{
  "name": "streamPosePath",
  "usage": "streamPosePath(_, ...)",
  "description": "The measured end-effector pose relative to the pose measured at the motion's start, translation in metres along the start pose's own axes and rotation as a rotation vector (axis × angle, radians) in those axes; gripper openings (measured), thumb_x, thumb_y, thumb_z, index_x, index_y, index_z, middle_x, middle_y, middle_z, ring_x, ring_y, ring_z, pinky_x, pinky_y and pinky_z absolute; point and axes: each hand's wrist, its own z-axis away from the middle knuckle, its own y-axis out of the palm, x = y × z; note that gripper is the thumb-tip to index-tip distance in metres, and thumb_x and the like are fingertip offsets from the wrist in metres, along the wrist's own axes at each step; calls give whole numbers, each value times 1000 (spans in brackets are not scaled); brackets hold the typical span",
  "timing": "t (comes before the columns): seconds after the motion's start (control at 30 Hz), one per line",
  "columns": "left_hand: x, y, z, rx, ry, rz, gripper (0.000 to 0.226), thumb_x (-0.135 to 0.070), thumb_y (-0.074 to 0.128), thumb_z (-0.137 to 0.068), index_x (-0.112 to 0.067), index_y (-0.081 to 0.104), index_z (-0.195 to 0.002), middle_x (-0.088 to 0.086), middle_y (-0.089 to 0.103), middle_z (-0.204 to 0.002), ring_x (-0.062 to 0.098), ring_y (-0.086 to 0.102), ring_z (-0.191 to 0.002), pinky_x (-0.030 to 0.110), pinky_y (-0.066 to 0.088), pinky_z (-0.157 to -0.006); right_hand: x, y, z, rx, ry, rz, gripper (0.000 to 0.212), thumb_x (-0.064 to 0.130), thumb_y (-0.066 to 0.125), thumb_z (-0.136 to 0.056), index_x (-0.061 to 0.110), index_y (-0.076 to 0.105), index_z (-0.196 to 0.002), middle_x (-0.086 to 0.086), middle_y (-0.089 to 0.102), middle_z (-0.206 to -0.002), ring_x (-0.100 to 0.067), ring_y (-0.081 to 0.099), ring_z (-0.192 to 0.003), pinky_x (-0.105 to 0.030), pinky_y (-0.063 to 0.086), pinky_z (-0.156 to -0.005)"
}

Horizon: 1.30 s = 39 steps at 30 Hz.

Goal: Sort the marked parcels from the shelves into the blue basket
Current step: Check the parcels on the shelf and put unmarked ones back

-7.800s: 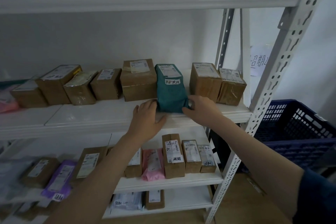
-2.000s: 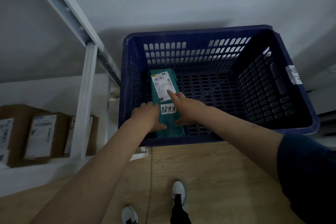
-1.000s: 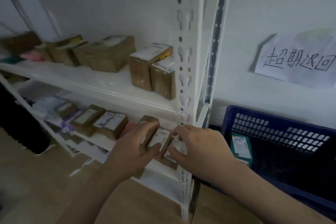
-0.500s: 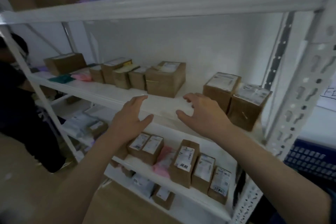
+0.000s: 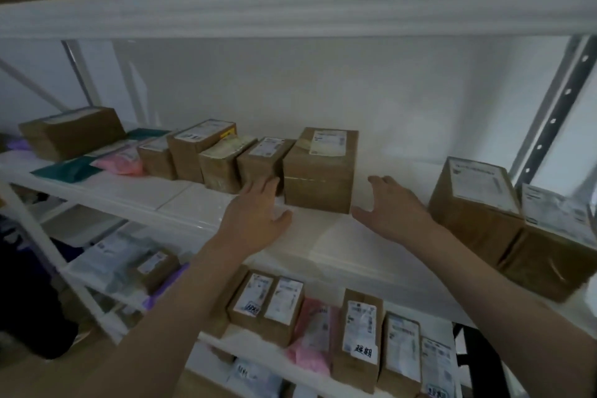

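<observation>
Left hand (image 5: 255,220) and right hand (image 5: 392,210), both empty, flank a brown box (image 5: 319,171)

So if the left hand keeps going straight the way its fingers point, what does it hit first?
Most likely the large cardboard box: the left hand, open, has its fingertips at that box's lower left corner, beside a smaller box. Depth there is unclear.

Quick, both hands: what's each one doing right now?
Left hand: open, fingers spread, holding nothing, beside the big brown box.
Right hand: open, holding nothing, on the box's other side.
</observation>
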Motion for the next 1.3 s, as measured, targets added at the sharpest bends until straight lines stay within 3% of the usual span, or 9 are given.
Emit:
streamPosePath(0.2, 17, 4, -54, -176, 163, -171, 64, -58, 53, -84, -11, 58, -128, 11, 47, -134, 33, 41, -123, 47, 48, -95, 0, 8, -36, 69, 42, 15, 82, 62, 60, -86, 17, 31, -148, -6, 39, -145, -28, 47, -128, -43, 46, -97)
streamPosePath(0.37, 19, 4, -81, -96, 219, -201, 79, -72, 39, -81, -21, 52, -140, 7, 28, -155, 30, 15, -143, 54, 19, -118, 6, 12, -54, 65, 26, 28, 84, 63, 63, -82, 20, 33, -147, -5, 47, -134, -28, 55, -118, -42, 51, -90)
streamPosePath(0.5, 21, 4, -87, -48, 283, -86, 88, -74, 35, -80, -26, 35, -153, 2, 23, -160, 26, 6, -149, 60, 1, -123, 13, 15, -53, 64, 62, -4, 79, 61, 63, -85, 17, 35, -145, -7, 48, -129, -27, 57, -112, -42, 51, -92)
streamPosePath(0.57, 23, 4, -84, -35, 310, -12, 89, -75, 33, -78, -27, 36, -153, -1, 25, -159, 24, 8, -149, 56, 4, -124, 20, 15, -43, 70, 110, -42, 76, 59, 63, -86, 16, 37, -143, -7, 49, -128, -27, 57, -113, -39, 50, -93)
streamPosePath(0.73, 31, 6, -44, -84, 430, 225, 75, -55, 61, -89, -15, 41, -150, 0, 38, -152, 19, 19, -145, 38, 22, -123, 57, 11, 16, 6, 164, -65, 74, 65, 60, -86, 23, 38, -143, 0, 50, -128, -21, 55, -112, -39, 50, -94)
streamPosePath(0.87, 45, -5, 3, -67, 520, 370, 74, -47, 66, -89, -16, 39, -151, -2, 35, -153, 14, 24, -143, 27, 24, -117, 87, 13, 77, -54, 202, -33, 62, 61, 61, -87, 27, 46, -136, 6, 54, -121, -13, 56, -103, -35, 51, -90)
streamPosePath(1.0, 59, -17, 32, 10, 567, 413, 79, -55, 65, -89, -24, 33, -155, -10, 36, -155, 8, 27, -142, 26, 30, -112, 99, 21, 114, -81, 280, -51, 64, 69, 63, -78, 33, 48, -129, 14, 55, -113, -8, 57, -101, -33, 52, -88)
streamPosePath(1.17, 56, -20, 21, 256, 479, 444, 97, -70, 73, -75, -44, 25, -155, -16, 42, -153, 10, 41, -138, 37, 44, -108, 97, 19, 114, -66, 255, -80, 89, 65, 73, -74, 36, 31, -147, 10, 55, -134, -13, 58, -108, -37, 51, -93)
streamPosePath(1.3, 41, -18, 16, 208, 503, 419, 96, -71, 78, -68, -40, 37, -149, -11, 51, -142, 12, 51, -128, 36, 48, -104, 91, 16, 107, -98, 217, -94, 85, 58, 78, -74, 34, 37, -145, 5, 56, -134, -16, 57, -114, -36, 50, -97)
